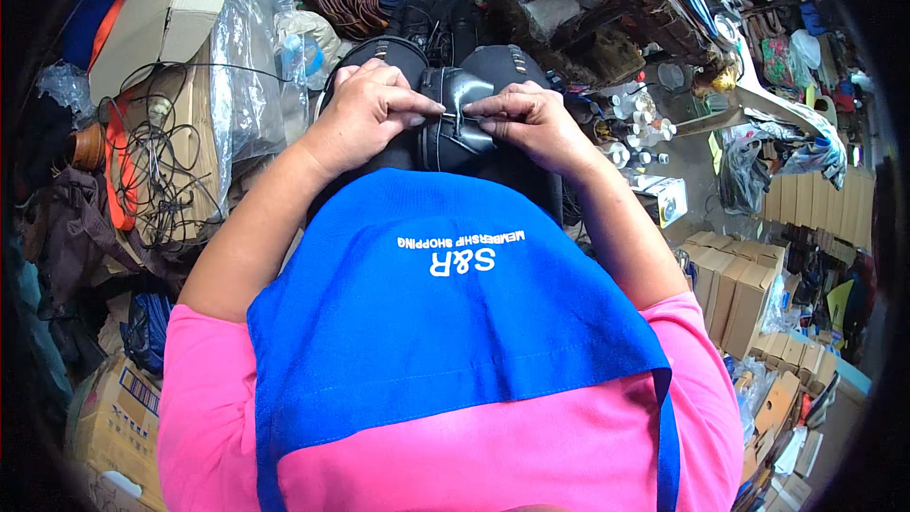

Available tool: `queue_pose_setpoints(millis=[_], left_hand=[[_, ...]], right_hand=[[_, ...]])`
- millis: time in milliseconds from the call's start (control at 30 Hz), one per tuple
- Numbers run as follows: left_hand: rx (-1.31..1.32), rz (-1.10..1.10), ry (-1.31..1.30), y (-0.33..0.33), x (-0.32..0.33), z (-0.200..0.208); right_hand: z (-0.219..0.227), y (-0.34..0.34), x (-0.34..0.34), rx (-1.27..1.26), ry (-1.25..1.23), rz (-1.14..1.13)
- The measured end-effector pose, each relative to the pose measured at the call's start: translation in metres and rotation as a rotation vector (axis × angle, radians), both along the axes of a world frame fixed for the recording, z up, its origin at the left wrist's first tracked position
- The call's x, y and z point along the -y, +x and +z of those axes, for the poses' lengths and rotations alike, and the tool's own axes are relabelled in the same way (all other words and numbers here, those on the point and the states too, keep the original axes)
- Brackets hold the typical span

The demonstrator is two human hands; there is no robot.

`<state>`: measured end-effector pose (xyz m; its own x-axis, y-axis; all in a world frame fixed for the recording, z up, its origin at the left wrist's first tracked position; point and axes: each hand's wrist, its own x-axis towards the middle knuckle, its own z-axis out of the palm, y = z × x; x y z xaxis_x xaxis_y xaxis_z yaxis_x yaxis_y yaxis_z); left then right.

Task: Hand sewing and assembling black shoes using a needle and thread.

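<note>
Between my knees rests a shiny black leather shoe (461, 87), with pale stitching along its left edge. My left hand (372, 112) comes in from the left, its thumb and forefinger pinched together at the middle of the leather. From the other side my right hand (533, 121) pinches the same spot, the fingertips of both hands only a little apart. A thin raised strip or fold of the leather stands between them. Whether a thread or a small tool is in the fingers is too small to tell. A blue apron (455, 313) covers my lap below the shoe.
On the left are a tangle of black wire (171, 161), cardboard and clear plastic sheeting (248, 85). Coiled reddish cord (353, 0) lies at the back. Small bottles (637, 123) crowd the right, near a white metal frame (773, 100) and stacked brown boxes (735, 289).
</note>
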<state>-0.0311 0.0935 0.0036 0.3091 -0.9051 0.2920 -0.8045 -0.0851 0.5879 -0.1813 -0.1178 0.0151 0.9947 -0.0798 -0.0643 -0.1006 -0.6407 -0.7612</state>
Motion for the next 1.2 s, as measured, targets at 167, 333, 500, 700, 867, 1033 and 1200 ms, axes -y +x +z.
queue_pose_setpoints(millis=[167, 333, 500, 700, 867, 1033, 1200], left_hand=[[-0.173, 0.115, 0.017, -0.008, 0.007, -0.003], [-0.151, 0.200, 0.009, -0.017, 0.009, -0.008], [-0.166, 0.213, 0.024, -0.020, 0.014, -0.006], [-0.318, 0.105, -0.139, -0.003, 0.004, -0.003], [-0.459, 0.252, 0.048, 0.009, -0.019, 0.012], [0.138, 0.098, 0.067, -0.004, -0.003, 0.048], [0.283, -0.056, 0.154, -0.009, 0.005, 0.042]], right_hand=[[-0.004, -0.001, -0.009, 0.059, -0.042, -0.039], [0.002, -0.001, -0.021, -0.033, -0.123, -0.126], [-0.003, 0.001, -0.022, -0.022, -0.122, -0.157], [-0.004, -0.004, -0.005, 0.094, 0.111, -0.178], [0.002, -0.012, 0.008, -0.071, 0.335, -0.230], [0.029, -0.002, -0.011, 0.084, -0.482, 0.074], [0.027, 0.002, -0.019, 0.077, -0.561, 0.075]])
